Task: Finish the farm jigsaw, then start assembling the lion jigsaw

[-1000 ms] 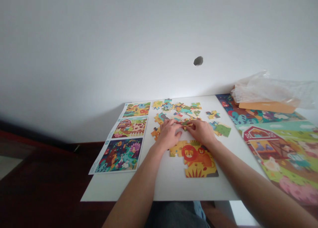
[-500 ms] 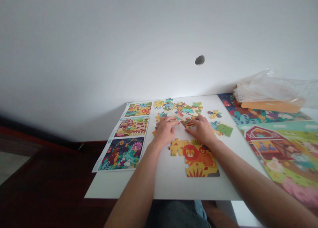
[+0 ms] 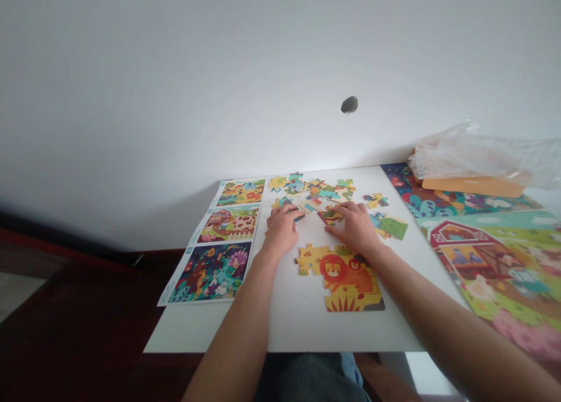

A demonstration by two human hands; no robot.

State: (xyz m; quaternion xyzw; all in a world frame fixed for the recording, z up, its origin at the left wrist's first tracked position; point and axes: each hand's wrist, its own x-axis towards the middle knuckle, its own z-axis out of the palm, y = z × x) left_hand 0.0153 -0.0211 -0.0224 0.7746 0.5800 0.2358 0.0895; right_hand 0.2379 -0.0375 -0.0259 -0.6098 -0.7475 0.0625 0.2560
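Observation:
My left hand (image 3: 283, 228) is over the left side of the loose pile, fingers curled around a dark-edged puzzle piece (image 3: 300, 214). Close by on the right, my right hand (image 3: 354, 225) has its thumb and fingers bent around a red and green puzzle piece (image 3: 329, 215); the fingers hide part of it. Nearer to me lies a joined puzzle section (image 3: 353, 282) with a lion and a cub on yellow, its upper right corner partly under my right wrist. More loose puzzle pieces (image 3: 322, 189) lie scattered beyond both hands.
A sheet with three printed pictures (image 3: 210, 262) lies along the table's left side. To the right are a farm picture (image 3: 495, 267), a dark forest picture (image 3: 407, 191), and an orange box (image 3: 473, 187) under clear plastic wrapping (image 3: 473, 153). A wall with a hole (image 3: 349, 104) stands behind the table.
My left hand has drawn left, away from my right hand, and its fingers have curled over a piece. The right hand stays almost in place. The view has shifted slightly.

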